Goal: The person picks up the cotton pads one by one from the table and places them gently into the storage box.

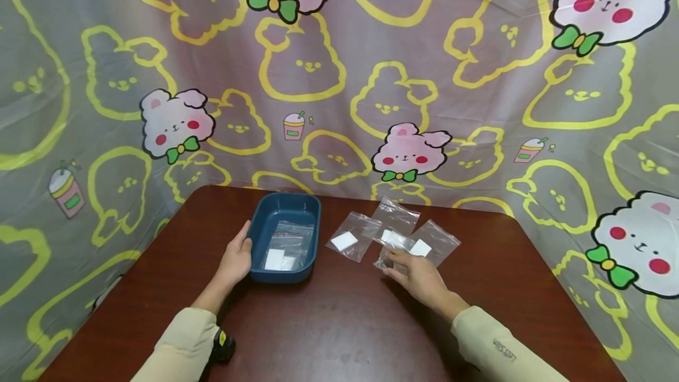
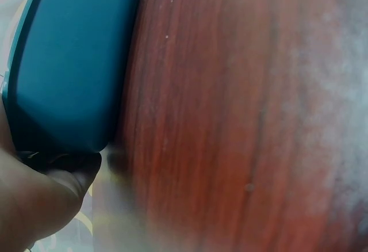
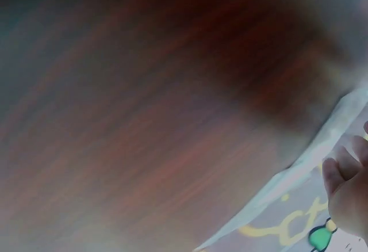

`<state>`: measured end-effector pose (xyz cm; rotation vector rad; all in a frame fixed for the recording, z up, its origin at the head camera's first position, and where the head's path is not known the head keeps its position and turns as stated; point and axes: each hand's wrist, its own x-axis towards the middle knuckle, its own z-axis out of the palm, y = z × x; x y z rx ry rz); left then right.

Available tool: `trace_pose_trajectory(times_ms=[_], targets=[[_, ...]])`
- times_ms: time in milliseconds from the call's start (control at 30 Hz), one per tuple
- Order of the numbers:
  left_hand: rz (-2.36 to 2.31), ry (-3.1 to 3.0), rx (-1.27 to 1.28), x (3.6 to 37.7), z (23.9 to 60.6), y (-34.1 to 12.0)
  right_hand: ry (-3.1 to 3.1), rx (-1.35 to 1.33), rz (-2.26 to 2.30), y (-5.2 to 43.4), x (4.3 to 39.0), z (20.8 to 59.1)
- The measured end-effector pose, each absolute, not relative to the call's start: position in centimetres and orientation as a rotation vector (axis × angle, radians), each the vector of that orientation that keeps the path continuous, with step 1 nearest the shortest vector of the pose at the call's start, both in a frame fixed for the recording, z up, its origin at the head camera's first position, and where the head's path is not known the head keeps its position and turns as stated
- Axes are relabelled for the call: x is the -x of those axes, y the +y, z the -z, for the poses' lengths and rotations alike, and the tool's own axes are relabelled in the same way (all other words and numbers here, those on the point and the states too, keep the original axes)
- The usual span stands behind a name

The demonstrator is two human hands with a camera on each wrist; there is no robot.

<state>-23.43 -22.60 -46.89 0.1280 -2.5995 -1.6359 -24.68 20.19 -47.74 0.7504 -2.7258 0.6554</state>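
Note:
A blue plastic tub [image 1: 312, 275] stands left of centre on the table; inside lie clear zip bags [image 1: 297, 237] with white squares in them. My left hand [image 1: 237, 257] holds the tub's left side, and the left wrist view shows the thumb against its outer wall. Several more zip bags lie to the right: one bag [image 1: 354, 230] apart at the left, another [image 1: 396, 212] at the back, one [image 1: 444, 239] at the right, each with a white square piece. Over their near edge is my right hand [image 1: 419, 276], fingers loosely bent; whether they touch plastic is unclear.
The brown wooden table [image 1: 329, 335] has its back edge against a patterned curtain [image 1: 329, 117], which also hangs along both sides. A black device [image 1: 224, 346] with a yellow mark sits at the left wrist.

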Motion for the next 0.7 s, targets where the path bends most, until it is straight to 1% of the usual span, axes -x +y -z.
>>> trace_pose_trajectory(times_ms=[333, 700], targets=[[1.596, -2.613, -0.102, 23.4, 46.7, -22.5, -2.773, -0.628, -0.626, 24.5, 24.9, 48.5], [1.591, -2.606, -0.108, 23.5, 46.8, -22.4, -2.812, -0.587, -0.588, 25.5, 24.8, 48.2]])
